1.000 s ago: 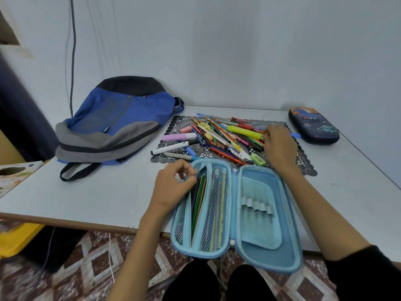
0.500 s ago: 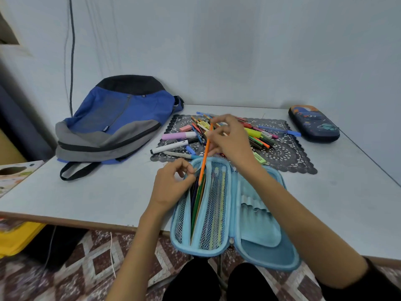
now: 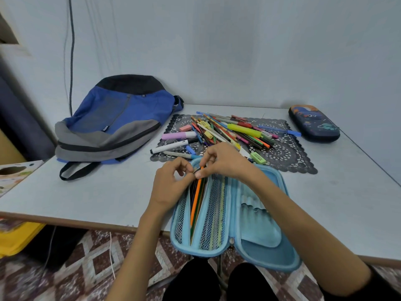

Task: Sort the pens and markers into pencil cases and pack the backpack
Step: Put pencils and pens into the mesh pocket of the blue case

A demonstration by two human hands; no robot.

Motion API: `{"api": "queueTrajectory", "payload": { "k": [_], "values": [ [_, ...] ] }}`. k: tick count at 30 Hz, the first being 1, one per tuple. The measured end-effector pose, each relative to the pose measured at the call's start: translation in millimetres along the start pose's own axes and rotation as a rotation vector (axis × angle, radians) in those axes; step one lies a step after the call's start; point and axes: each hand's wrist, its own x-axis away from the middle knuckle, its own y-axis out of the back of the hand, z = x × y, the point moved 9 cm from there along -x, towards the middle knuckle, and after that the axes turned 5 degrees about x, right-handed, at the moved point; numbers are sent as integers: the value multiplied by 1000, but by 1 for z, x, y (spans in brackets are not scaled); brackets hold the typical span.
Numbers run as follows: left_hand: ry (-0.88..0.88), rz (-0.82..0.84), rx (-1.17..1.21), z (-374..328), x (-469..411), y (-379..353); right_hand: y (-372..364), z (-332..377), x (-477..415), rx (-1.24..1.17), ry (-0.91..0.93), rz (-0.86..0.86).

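Observation:
A light blue pencil case (image 3: 256,227) lies open at the table's front edge, overhanging it. Its left mesh pocket holds several pencils. An orange pencil (image 3: 196,198) lies in that pocket, and my right hand (image 3: 223,160) pinches its top end. My left hand (image 3: 171,183) grips the pocket's upper mesh edge beside it. A pile of pens and markers (image 3: 230,131) lies on a black lace mat (image 3: 288,153) behind the case. A blue and grey backpack (image 3: 115,124) lies flat at the back left. A dark printed pencil case (image 3: 313,122) sits shut at the back right.
A white wall rises right behind the table (image 3: 86,192). A pink highlighter (image 3: 179,135), a white marker (image 3: 171,146) and a green eraser (image 3: 258,158) lie at the mat's edges. A yellow bin (image 3: 15,237) stands on the floor at the left.
My right hand picked an orange pencil from the pile, carried it to the open case and slid it down into the left mesh pocket. My left hand stayed at the pocket's edge.

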Motion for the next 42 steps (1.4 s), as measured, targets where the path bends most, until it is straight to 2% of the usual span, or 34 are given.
{"api": "queueTrajectory", "payload": {
  "k": [5,10,13,15,17,19,23,26,33,42],
  "values": [
    [-11,4,26,-1,1,0,-7,-4,-3,108,9,37],
    [-22,0,32,-5,2,0,9,-9,-8,-18,22,-26],
    [-15,9,23,-3,2,-1,47,-36,-17,-4,-67,-239],
    [-12,18,27,-3,3,-2,74,-63,-19,117,-183,-427],
    [-17,26,27,-4,2,-3,89,-87,-19,256,-292,-523],
    [-21,33,34,-4,2,-3,91,-103,-22,349,-329,-524],
    [-19,43,54,-4,1,-3,84,-104,-32,503,-234,-494],
    [-19,45,60,-4,1,-4,84,-104,-38,544,-237,-528],
    [-1,52,64,-3,1,-4,77,-116,-42,457,-363,-544],
    [9,63,62,-2,2,-4,75,-121,-44,399,-416,-540]
  ]
}}
